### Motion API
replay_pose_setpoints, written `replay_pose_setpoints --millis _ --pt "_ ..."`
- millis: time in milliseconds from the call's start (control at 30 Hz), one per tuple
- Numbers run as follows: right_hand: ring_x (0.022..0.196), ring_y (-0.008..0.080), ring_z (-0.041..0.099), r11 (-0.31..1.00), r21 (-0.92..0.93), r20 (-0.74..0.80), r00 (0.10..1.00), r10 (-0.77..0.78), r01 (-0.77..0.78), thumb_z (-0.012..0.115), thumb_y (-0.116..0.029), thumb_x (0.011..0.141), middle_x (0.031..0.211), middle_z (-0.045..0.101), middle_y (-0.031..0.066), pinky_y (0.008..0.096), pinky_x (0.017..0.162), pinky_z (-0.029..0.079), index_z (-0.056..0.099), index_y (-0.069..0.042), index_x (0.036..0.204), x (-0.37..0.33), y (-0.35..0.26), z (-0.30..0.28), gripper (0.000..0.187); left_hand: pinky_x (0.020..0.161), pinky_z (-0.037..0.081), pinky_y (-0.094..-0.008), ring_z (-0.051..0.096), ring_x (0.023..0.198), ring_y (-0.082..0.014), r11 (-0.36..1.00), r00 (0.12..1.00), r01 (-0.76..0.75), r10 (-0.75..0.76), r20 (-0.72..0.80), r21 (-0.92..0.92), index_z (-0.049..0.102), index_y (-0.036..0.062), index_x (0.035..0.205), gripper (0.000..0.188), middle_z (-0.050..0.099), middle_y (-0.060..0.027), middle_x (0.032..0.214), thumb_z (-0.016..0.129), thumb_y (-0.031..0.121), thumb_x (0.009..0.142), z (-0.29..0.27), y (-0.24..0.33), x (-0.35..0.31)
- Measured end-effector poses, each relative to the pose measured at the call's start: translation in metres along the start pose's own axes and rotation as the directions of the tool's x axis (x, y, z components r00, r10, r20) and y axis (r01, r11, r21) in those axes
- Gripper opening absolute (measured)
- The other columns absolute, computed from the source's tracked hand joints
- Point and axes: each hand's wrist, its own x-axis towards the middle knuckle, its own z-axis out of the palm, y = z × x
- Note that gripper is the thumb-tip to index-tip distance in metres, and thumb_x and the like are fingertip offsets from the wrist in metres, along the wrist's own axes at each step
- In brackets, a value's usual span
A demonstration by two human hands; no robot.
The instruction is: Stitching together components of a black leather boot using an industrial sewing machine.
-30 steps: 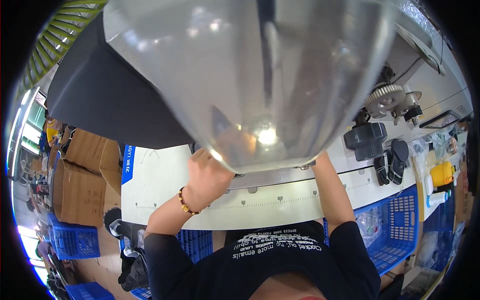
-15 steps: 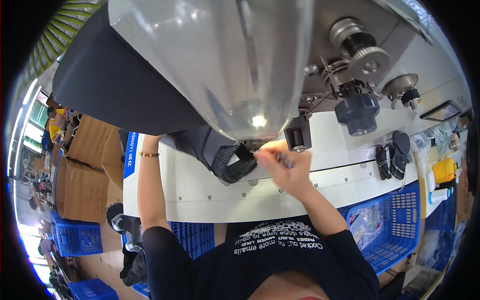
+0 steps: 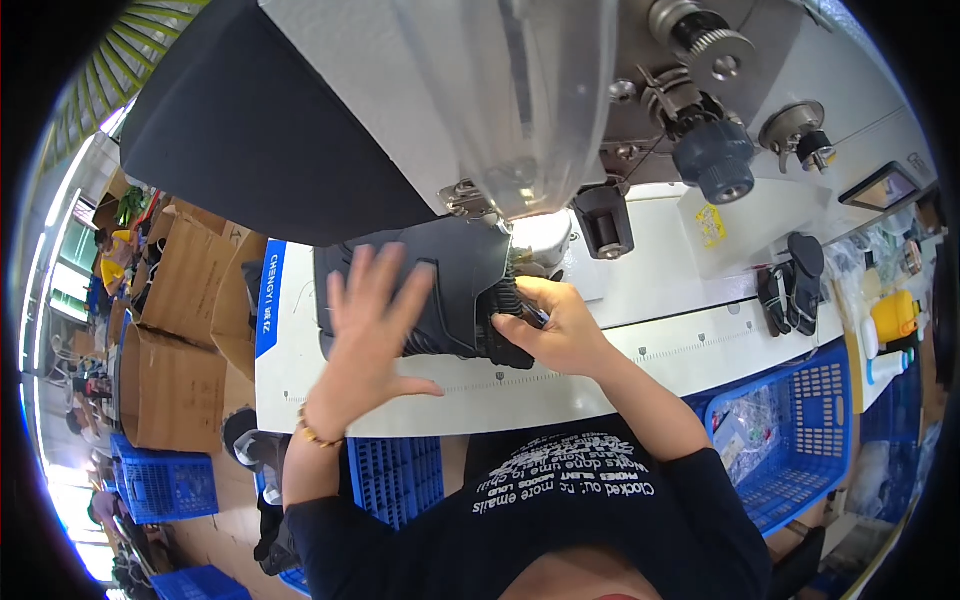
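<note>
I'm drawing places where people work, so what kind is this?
Probably a sewing workshop: there's what looks like a big sewing machine, a white ruler-marked worktop, and blue plastic baskets around.

On the bench [image 3: 470, 400], the workpiece [image 3: 465, 270] lies in the left half, close to the near edge, and the sewing machine [image 3: 780, 70] rises behind it. A strapped bundle [image 3: 800, 285] sits by the near right corner. I see one basket [image 3: 825, 420] below that corner, another basket [image 3: 400, 485] under the near edge, cardboard boxes [image 3: 180, 390] past the left end, a container [image 3: 895, 315] beyond the right.
</note>
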Motion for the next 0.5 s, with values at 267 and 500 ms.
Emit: replay_pose_setpoints --millis 267,500 --pt "0.064 0.003 0.048 0.962 0.273 -0.101 0.994 0.035 -0.006 0.054 -0.005 0.075 0.073 0.057 0.0017 0.0225 0.056 0.044 0.056 0.003 0.088 -0.017 -0.016 -0.004 0.015 0.091 0.035 -0.051 0.037 0.115 -0.0386 0.953 0.97 -0.235 0.243 0.016 -0.192 0.037 0.006 0.127 0.088 0.035 -0.0145 0.13 0.072 0.019 0.048 -0.008 0.031 0.016" --pt "0.055 0.0156 0.057 0.949 -0.279 -0.07 0.983 -0.172 0.146 0.054 -0.005 0.072 0.064 0.057 0.0085 0.026 0.053 0.046 0.056 0.0 0.093 -0.014 0.015 -0.01 0.022 0.096 0.027 -0.0549 0.029 0.121 -0.039 0.956 0.97 -0.241 0.234 -0.063 -0.165 0.04 0.0027 0.124 0.083 0.035 -0.0155 0.129 0.073 0.02 0.05 0.023 0.032 0.023"
